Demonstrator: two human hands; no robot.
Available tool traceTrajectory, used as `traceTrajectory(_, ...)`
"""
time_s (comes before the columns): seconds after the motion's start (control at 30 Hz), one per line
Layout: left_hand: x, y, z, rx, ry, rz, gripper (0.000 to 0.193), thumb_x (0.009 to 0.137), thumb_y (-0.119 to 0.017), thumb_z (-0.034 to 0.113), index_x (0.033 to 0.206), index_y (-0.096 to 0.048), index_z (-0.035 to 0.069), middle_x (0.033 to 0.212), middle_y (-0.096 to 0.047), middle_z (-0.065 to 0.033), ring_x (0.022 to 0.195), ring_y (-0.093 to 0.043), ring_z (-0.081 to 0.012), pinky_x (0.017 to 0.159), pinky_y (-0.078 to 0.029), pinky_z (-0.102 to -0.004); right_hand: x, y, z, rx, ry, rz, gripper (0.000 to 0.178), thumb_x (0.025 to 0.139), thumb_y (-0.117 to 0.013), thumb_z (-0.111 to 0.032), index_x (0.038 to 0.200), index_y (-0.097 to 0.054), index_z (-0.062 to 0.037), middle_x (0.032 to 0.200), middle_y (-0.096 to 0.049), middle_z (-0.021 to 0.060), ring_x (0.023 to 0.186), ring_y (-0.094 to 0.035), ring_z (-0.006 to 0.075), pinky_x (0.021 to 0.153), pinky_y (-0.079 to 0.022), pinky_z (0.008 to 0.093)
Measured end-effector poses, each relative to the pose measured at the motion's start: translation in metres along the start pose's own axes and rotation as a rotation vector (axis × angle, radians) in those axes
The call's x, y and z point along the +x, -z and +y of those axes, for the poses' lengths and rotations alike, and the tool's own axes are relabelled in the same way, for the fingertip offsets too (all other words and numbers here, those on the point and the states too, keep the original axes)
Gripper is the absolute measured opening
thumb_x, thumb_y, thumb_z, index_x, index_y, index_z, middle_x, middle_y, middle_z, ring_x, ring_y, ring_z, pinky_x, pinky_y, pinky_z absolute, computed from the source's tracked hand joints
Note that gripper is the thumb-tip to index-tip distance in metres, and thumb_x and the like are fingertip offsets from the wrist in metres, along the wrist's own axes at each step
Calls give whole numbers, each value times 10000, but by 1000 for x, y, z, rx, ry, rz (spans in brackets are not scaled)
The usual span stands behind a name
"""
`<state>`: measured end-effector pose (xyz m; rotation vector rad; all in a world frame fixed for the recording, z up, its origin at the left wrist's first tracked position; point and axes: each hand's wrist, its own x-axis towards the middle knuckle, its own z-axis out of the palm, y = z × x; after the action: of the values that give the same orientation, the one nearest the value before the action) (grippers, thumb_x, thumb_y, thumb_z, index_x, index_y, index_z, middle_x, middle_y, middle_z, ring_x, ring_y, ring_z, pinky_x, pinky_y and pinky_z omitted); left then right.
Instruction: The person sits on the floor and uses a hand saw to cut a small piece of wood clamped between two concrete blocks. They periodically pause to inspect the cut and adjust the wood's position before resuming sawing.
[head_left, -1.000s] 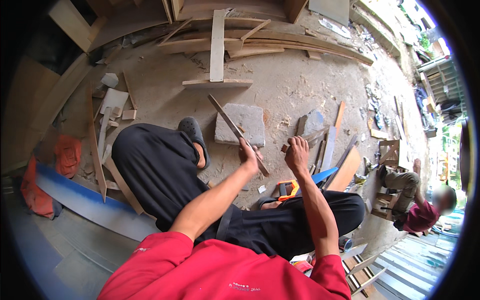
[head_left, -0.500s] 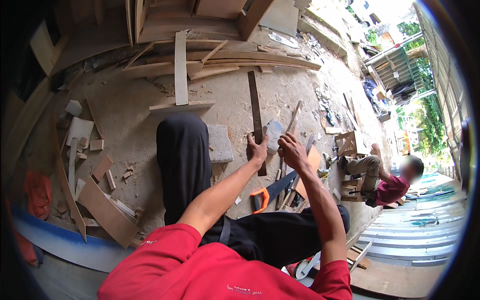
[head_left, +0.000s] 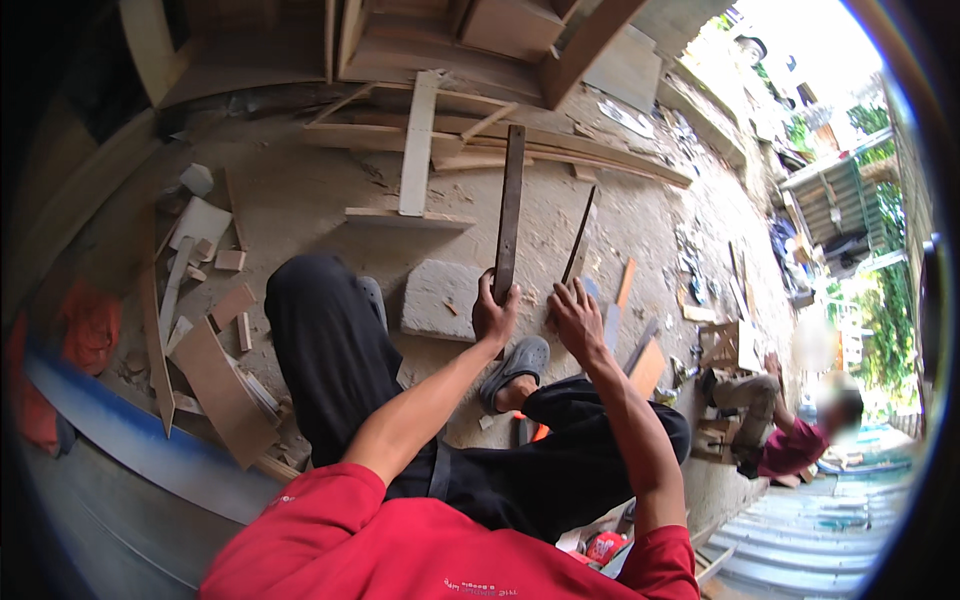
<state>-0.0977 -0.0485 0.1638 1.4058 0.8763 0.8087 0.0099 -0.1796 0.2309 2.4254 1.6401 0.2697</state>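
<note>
Head view, dark strips, in both hands

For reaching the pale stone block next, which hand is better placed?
Probably the left hand: it is nearer the pale stone block, though holding a long dark strip. The right hand is farther away.

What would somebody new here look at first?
Probably the long, flat, dark bar in the left hand, and the thin, dark strip in the right hand beside it. Next, the bright red cloth shirt at the bottom, and the pale grey, stone-like block lying left of both hands.
</note>
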Motion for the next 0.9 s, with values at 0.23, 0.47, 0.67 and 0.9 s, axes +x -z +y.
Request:
traceTrajectory(0.23,21,61,-25,68,-254,101,479,845,-625,294,1196,-400,58,847,-620,-141,784,-643,-339,692,-491,-422,17,-126,-26,-31,103,13,368,757,-693,-322,1079,-624,-159,1258,-548,75,1315,-410,341,1068,-306,583)
traceTrajectory(0.47,26,109,-48,136,-430,100,445,822,-624,215,1116,-374,-6,834,-541,-130,726,-576,-270,699,-470,-380,15,-181,-67,99,70,-116,463,720,-740,-362,1117,-611,-163,1213,-540,72,1261,-418,319,992,-361,559)
traceTrajectory(0.67,28,121,-38,158,-429,75,438,808,-639,196,1105,-377,7,743,-528,-95,651,-564,-237,648,-466,-350,13,-198,-78,98,61,-123,463,731,-733,-373,1126,-608,-166,1249,-514,67,1281,-392,313,991,-347,541)
traceTrajectory(0.9,26,114,-35,227,-352,157,459,817,-729,331,1039,-451,41,710,-570,-99,619,-590,-243,585,-459,-371,10,-194,-92,274,-18,-251,460,756,-712,-324,1165,-581,-159,1369,-440,75,1322,-349,304,941,-388,491)
